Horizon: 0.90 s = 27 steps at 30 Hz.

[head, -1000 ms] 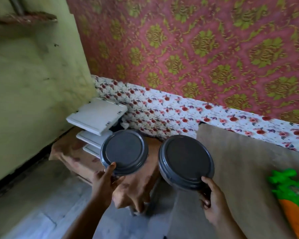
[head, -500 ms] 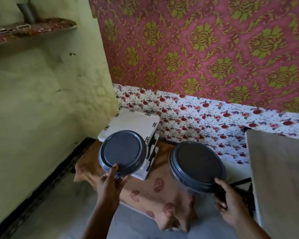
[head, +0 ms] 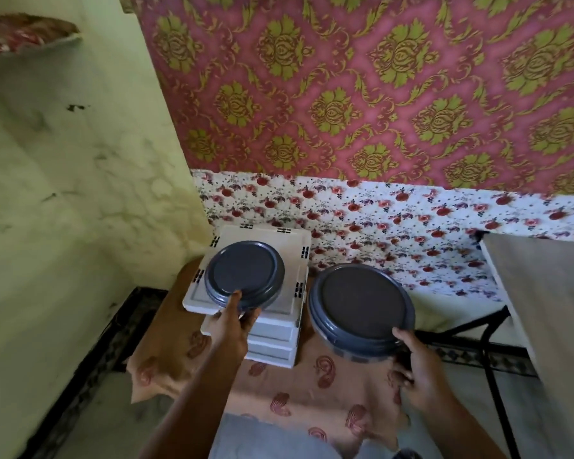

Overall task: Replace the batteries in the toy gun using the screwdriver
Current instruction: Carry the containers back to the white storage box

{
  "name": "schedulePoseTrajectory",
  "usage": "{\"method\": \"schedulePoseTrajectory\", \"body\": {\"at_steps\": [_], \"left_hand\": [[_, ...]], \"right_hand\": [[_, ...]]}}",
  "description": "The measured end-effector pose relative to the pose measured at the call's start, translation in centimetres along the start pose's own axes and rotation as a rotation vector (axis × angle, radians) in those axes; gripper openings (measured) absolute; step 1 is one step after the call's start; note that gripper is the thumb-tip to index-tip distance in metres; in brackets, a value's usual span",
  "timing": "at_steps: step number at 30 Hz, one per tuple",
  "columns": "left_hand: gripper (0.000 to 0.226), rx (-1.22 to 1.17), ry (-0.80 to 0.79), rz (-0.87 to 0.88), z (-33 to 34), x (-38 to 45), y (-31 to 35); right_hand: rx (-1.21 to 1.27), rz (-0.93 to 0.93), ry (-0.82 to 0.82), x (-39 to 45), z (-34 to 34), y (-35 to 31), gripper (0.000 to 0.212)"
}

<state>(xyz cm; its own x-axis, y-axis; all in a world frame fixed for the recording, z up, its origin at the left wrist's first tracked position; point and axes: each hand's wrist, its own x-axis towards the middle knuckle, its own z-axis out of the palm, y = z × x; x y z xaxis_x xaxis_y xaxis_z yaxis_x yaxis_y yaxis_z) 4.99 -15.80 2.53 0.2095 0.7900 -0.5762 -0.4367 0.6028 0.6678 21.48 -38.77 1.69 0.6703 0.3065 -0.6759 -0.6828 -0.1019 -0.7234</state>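
Grey plastic fills both hands. The left hand [head: 234,321] has its grip clamped on the near rim of the smaller grey-lidded container [head: 244,274], thumb on the lid edge and fingers curled underneath; the right hand [head: 418,372] is clamped the same way on the larger grey-lidded container [head: 362,308], thumb at the rim, fingers round the wall below.

Outward from the left grip, the small container sits over the top of a stack of white trays [head: 272,326] at about 11 o'clock from the viewer. The large one hangs just beside that stack, at 1 o'clock, above a low stand draped in peach paisley cloth [head: 279,392]. At 3 o'clock runs the edge of a pale surface [head: 544,293].

Neither the toy gun nor the screwdriver is in sight, so the task's things lie outside this view.

The step in hand looks like setting these containers aside. To do it well, I would lower each one level, base flat, the small one centred on the top tray so it cannot tip the stack, and let go only once each sits steady.
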Motion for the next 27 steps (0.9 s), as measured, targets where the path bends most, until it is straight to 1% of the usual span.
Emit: {"method": "schedulePoseTrajectory", "body": {"at_steps": [3, 6, 10, 13, 16, 18, 20, 21, 22, 24, 25, 27], "left_hand": [[0.030, 0.051, -0.003, -0.133, 1.1, 1.9, -0.1], [0.022, 0.113, -0.039, -0.262, 1.8, 4.2, 0.3], [0.027, 0.191, -0.045, -0.300, 2.3, 5.9, 0.7], [0.025, 0.273, -0.115, -0.358, 2.2, 6.9, 1.2], [0.019, 0.337, -0.180, -0.375, 1.7, 7.4, 1.5], [0.020, 0.388, -0.249, -0.378, 0.8, 7.3, 1.6], [0.017, 0.517, -0.344, -0.381, -1.0, 6.7, 1.9], [0.014, 0.624, -0.385, -0.384, -2.4, 6.3, 1.9], [0.013, 0.758, -0.431, -0.377, -3.8, 6.0, 1.9], [0.019, 1.060, -0.530, -0.355, -6.6, 5.5, 1.8], [0.022, 1.171, -0.573, -0.346, -7.8, 5.3, 1.8], [0.021, 1.234, -0.599, -0.363, -10.3, 5.1, 1.3]], "right_hand": [[0.104, 0.034, 0.012, -1.2, 0.7, 1.4, 0.029], [0.271, 0.029, 0.081, -3.3, 2.8, 3.1, 0.032], [0.358, 0.006, 0.142, -6.2, 4.7, 4.6, 0.025], [0.421, 0.002, 0.178, -8.4, 6.2, 5.9, 0.033], [0.463, 0.068, 0.223, -9.3, 6.8, 8.1, 0.037], [0.443, 0.119, 0.235, -9.3, 6.8, 10.2, 0.038], [0.424, 0.145, 0.275, -9.1, 6.8, 12.2, 0.038], [0.418, 0.152, 0.284, -9.1, 6.9, 13.2, 0.037], [0.398, 0.156, 0.282, -9.1, 7.2, 14.0, 0.036], [0.344, 0.164, 0.296, -9.0, 7.8, 15.4, 0.034], [0.313, 0.168, 0.296, -8.8, 8.2, 16.0, 0.035], [0.276, 0.185, 0.272, -8.0, 9.1, 17.2, 0.039]]}}
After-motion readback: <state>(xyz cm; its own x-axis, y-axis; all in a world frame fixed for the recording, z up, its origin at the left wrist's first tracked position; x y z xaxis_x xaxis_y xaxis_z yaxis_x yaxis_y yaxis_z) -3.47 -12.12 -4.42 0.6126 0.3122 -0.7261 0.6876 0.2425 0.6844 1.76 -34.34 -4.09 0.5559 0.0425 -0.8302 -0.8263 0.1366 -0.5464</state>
